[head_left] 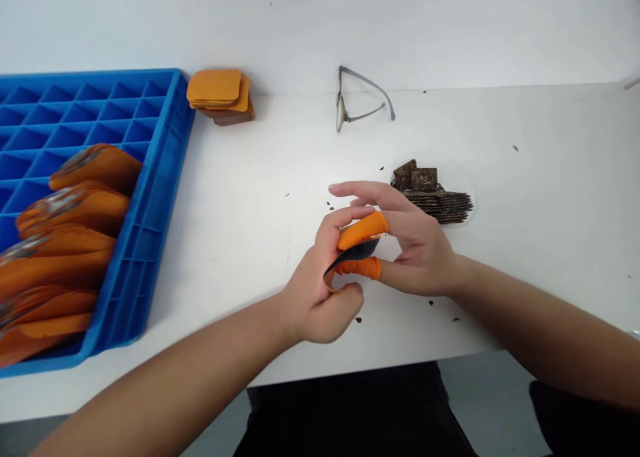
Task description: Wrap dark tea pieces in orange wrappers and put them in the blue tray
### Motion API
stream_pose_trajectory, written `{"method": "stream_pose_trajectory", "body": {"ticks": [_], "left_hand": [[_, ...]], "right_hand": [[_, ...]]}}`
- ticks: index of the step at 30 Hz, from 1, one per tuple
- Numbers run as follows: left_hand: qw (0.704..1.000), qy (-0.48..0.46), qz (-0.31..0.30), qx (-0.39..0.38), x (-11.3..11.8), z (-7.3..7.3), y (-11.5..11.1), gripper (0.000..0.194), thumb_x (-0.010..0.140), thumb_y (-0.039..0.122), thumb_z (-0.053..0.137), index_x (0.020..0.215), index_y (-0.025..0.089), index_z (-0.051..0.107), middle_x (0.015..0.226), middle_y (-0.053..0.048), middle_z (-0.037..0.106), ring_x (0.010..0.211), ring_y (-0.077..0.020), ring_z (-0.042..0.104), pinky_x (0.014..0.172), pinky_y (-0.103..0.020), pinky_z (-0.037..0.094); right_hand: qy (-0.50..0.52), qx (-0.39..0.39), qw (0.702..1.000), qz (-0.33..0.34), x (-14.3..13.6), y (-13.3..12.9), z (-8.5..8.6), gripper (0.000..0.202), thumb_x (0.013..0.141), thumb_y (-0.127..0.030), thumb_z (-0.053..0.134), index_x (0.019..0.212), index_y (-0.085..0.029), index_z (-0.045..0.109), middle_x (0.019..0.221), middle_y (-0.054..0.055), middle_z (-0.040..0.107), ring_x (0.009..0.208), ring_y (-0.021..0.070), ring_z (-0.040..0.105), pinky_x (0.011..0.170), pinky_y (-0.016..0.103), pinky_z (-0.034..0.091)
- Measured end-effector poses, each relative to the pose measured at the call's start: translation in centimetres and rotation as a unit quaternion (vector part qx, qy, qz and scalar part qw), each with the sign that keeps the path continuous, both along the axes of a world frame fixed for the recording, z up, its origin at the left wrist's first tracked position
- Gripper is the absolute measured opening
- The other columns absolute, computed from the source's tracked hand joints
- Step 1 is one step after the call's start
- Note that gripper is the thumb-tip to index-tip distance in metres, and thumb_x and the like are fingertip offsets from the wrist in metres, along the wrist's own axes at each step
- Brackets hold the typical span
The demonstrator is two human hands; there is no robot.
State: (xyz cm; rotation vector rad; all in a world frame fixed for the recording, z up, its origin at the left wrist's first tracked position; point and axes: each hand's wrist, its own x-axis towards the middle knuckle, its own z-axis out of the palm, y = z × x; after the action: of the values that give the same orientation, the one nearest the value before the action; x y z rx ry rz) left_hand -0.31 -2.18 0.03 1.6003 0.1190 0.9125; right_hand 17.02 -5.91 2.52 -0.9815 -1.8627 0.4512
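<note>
My left hand (325, 297) is wrapped round a small pouch (357, 251), whose dark inside shows at its curved opening. My right hand (420, 243) meets it from the right, with orange covers on the thumb and one finger. Those covered fingertips are at the pouch, one above and one below its dark edge; whether they pinch anything is hidden. Behind my right hand, thin dark brown squares (440, 205) lie in a row on a clear round dish (469, 210), with a few loose pieces on top.
At the left, a blue divided crate (165, 170) holds several orange pouches (75, 210). A stack of orange packets (216, 89) stands beside it at the back. Folded-out glasses (341, 110) lie at the back middle. Dark crumbs (359, 320) dot the white table (225, 230).
</note>
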Motion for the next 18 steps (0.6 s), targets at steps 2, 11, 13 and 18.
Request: {"method": "stream_pose_trajectory", "body": {"ticks": [2,11,13,18], "left_hand": [[1.000,0.011,0.003,0.002,-0.1,0.0,0.1,0.071,0.069,0.011,0.051,0.137,0.025,0.038,0.092,-0.002,0.049,0.077,-0.0164,0.048,0.063,-0.031,0.044],[0.999,0.024,-0.031,0.001,-0.3,-0.4,0.3,0.062,0.079,0.021,0.054,0.139,0.026,0.040,0.083,0.001,0.046,0.070,-0.0150,0.043,0.062,-0.032,0.044],[0.999,0.023,-0.038,-0.006,-0.3,-0.4,0.3,0.062,0.081,0.022,0.056,0.141,0.027,0.039,0.084,0.000,0.048,0.070,-0.0153,0.044,0.060,-0.032,0.044],[0.997,0.022,-0.022,-0.077,-0.4,-0.7,0.4,0.062,0.085,0.016,0.056,0.142,0.031,0.037,0.092,-0.001,0.051,0.076,-0.0146,0.047,0.060,-0.028,0.044]], "right_hand": [[0.000,0.014,1.000,-0.006,0.1,-0.1,0.3,0.022,0.084,-0.025,0.080,0.104,-0.022,0.072,0.144,0.013,0.061,0.133,0.0270,0.060,0.105,0.044,0.055],[-0.112,0.258,0.954,-0.103,0.2,-0.3,1.0,0.042,0.087,-0.051,0.068,0.123,-0.029,0.067,0.155,0.000,0.051,0.136,0.0301,0.054,0.108,0.051,0.056],[-0.149,0.306,0.936,-0.093,0.3,0.0,0.7,0.038,0.091,-0.051,0.061,0.118,-0.025,0.070,0.155,0.002,0.052,0.140,0.0275,0.050,0.112,0.045,0.054],[-0.204,0.339,0.911,-0.115,0.7,0.2,0.3,0.033,0.095,-0.036,0.054,0.121,-0.029,0.072,0.150,0.002,0.056,0.143,0.0267,0.046,0.106,0.042,0.055]]}}
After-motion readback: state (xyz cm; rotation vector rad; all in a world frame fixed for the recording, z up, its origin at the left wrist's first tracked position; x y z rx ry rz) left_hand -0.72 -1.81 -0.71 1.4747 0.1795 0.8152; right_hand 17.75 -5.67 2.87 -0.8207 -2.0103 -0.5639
